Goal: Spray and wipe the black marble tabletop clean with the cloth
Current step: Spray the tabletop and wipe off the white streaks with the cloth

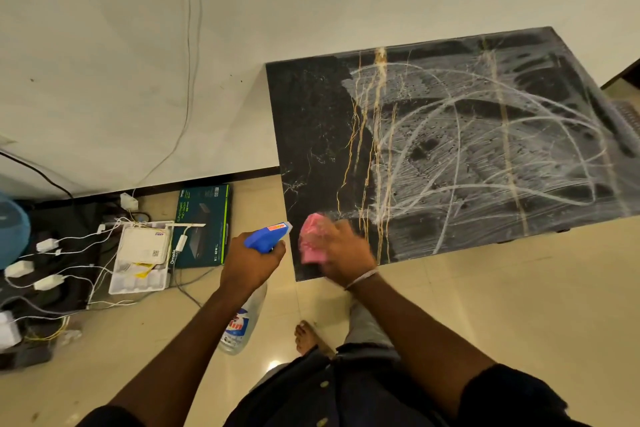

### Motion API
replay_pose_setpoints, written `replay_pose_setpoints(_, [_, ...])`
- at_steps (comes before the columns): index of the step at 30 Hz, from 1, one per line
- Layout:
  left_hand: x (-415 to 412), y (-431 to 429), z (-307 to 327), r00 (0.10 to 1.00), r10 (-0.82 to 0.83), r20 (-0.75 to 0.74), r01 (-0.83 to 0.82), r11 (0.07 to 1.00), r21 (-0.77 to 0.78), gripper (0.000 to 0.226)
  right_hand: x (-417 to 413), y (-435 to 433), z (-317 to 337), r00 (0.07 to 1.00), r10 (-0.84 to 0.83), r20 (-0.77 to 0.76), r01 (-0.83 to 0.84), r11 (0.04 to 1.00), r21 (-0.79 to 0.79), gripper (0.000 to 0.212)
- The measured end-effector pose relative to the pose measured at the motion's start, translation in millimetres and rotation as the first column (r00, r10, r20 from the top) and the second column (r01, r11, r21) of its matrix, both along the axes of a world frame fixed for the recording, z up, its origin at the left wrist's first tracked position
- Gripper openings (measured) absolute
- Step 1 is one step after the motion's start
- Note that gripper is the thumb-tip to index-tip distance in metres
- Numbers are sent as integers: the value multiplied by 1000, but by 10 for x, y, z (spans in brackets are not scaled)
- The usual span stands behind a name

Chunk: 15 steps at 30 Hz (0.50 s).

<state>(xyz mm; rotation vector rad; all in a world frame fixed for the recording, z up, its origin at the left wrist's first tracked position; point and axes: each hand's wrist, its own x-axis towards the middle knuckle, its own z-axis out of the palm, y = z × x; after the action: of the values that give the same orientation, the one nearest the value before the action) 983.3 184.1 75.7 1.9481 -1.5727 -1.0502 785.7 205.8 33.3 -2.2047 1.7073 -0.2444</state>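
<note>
Right hand (pixel 343 248) presses cloth (pixel 311 239) on tabletop (pixel 450 135); left hand (pixel 251 260) grips spray bottle (pixel 252 288)

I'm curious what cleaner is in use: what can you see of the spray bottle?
The bottle is clear plastic with a blue trigger head carrying a small red sticker, and a blue-and-red label on its body. The left hand grips its neck, holding it tilted above the floor, nozzle pointing toward the table. Nothing else touches it.

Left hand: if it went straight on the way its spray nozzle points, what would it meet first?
Probably the pink cloth held by the right hand at the black marble tabletop corner; depth is unclear.
</note>
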Motion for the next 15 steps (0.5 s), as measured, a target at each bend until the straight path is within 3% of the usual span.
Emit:
replay_pose_setpoints(4, [-12, -55, -1, 1000, -23, 11, 23, 1000, -11, 19, -703, -94, -19, 881, -469, -60, 469, 883, -28, 44])
replay_pose_setpoints(7, [-35, -72, -3, 1000, -12, 12, 12, 1000, -19, 19, -727, -169, 6, 819, -558, -130, 565, 825, 16, 47])
replay_pose_setpoints(10, [-76, -78, 33, 1000, -3, -1, 3, 1000, -31, 19, -395, -197, 33, 851, -514, -107, 516, 857, -12, 43])
replay_pose_setpoints(15, [-146, -113, 76, 999, -17, 27, 18, 999, -31, 20, 302, -126, 43, 989, -134, -66, 140, 985, 98, 51])
